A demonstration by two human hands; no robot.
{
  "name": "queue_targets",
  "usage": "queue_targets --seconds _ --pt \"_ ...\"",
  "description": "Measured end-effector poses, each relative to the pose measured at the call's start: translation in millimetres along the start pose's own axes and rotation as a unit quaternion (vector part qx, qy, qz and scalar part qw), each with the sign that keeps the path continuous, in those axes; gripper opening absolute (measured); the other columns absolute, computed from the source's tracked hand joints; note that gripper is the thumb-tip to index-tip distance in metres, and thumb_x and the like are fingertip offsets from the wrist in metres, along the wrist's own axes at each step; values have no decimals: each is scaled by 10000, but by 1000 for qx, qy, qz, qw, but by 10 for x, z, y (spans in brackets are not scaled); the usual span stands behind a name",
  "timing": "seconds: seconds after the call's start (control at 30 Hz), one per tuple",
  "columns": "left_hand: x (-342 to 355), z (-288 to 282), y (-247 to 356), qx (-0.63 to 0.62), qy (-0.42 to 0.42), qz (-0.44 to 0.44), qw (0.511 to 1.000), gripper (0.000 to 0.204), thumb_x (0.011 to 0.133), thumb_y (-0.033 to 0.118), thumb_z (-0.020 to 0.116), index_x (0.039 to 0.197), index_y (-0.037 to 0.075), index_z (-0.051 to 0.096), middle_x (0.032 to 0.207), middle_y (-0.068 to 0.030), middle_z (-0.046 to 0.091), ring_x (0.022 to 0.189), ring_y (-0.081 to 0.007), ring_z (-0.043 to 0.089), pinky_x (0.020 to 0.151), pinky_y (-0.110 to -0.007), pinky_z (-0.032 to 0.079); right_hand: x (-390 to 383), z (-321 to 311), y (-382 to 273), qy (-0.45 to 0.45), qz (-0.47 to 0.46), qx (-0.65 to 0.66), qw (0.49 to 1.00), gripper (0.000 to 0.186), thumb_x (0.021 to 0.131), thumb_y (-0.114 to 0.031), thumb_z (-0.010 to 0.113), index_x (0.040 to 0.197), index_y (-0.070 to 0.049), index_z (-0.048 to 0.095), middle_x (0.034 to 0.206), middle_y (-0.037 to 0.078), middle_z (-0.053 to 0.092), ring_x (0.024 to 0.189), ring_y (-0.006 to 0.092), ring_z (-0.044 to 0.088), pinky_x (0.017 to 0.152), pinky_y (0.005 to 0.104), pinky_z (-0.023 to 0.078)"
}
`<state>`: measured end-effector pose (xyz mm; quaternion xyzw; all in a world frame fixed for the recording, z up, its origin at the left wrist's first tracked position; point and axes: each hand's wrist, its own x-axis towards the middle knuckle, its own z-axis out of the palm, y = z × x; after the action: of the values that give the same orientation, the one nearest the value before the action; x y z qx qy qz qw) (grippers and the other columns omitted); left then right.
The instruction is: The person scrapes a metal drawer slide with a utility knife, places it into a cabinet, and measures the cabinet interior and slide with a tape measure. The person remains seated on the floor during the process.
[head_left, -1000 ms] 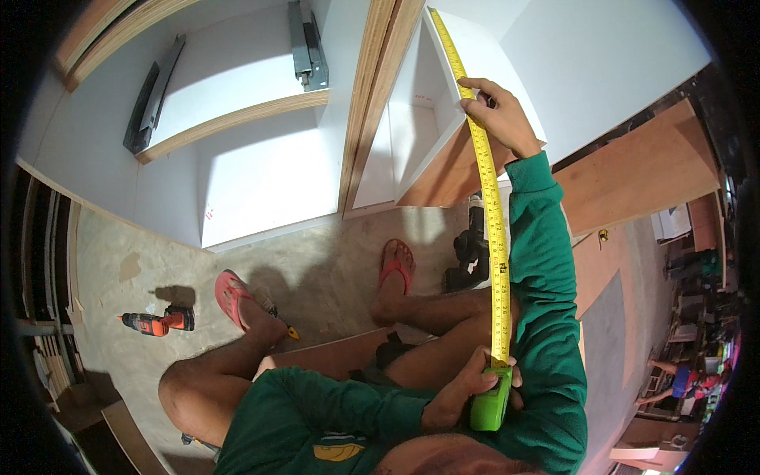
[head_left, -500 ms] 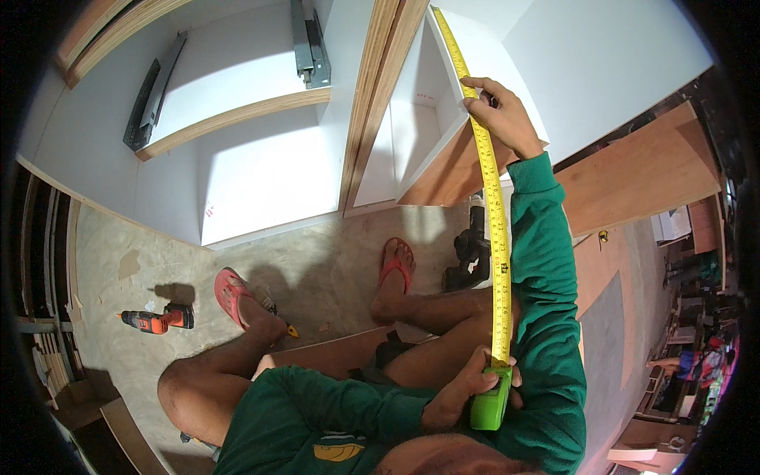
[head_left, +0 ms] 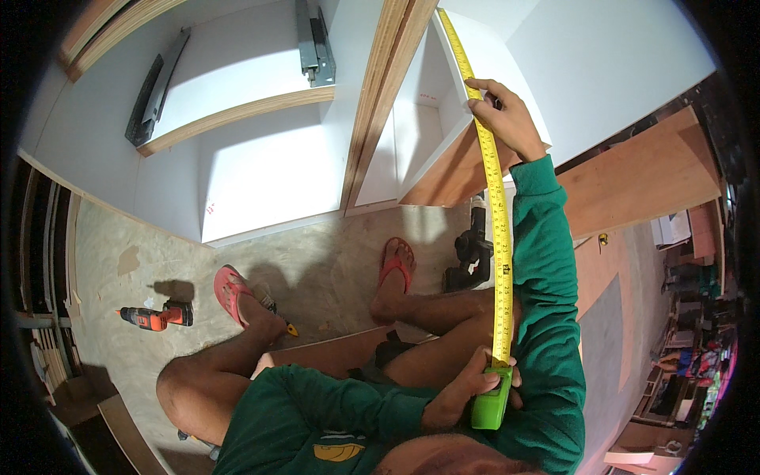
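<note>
My left hand (head_left: 463, 388) grips the green case of a tape measure (head_left: 491, 405) down by my lap. Its yellow blade (head_left: 499, 237) runs straight up to the front edge of a white cabinet panel (head_left: 467, 71). My right hand (head_left: 507, 119), arm stretched out in a green sleeve, pinches the blade against that edge. A small dark thing shows at its fingertips; I cannot tell what it is. I sit on the concrete floor with my knees bent, wearing red flip-flops (head_left: 229, 289).
An orange and black cordless drill (head_left: 154, 317) lies on the floor at left. A black tool (head_left: 473, 253) stands beside my right foot. Metal drawer slides (head_left: 313, 39) are fixed inside the white cabinet. Plywood boards (head_left: 649, 174) lean at right, with shelves of clutter beyond.
My right hand has crept slightly farther up the blade along the panel edge. My left hand stays on the case.
</note>
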<state>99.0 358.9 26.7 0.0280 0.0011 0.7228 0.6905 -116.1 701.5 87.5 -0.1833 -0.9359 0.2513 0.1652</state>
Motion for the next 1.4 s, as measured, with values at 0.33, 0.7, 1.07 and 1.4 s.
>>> queue_targets --seconds 0.33,0.7,1.07,1.4 --pt "24 -78 -83 10 -1 9 1000 570 988 353 609 1399 49 358 1227 -149 563 1011 -272 676 869 -352 531 -2 7 6 0 6 -1 1000 507 865 -369 670 1320 -149 706 875 42 584 751 145 555 701 317 487" --pt "4 -23 -46 7 4 8 1000 551 996 348 588 1398 50 357 1219 -148 564 1009 -275 677 868 -357 531 -7 -8 -14 -4 -1 -4 1000 521 860 -379 672 1322 -140 704 907 71 605 761 164 564 717 319 490" --pt "44 -110 -117 -1 -4 10 1000 509 1006 334 569 1385 55 376 1215 -141 572 1010 -271 677 874 -349 532 0 -17 3 -9 -8 -2 1000 484 894 -361 661 1314 -127 715 933 77 610 791 170 572 755 329 499" --pt "25 -52 -49 17 11 -5 1000 506 1006 340 560 1385 61 376 1219 -143 568 1015 -259 668 863 -342 531 52 27 123 4 -38 56 998 432 999 -315 504 1295 -88 722 1156 148 683 982 239 640 928 355 503"
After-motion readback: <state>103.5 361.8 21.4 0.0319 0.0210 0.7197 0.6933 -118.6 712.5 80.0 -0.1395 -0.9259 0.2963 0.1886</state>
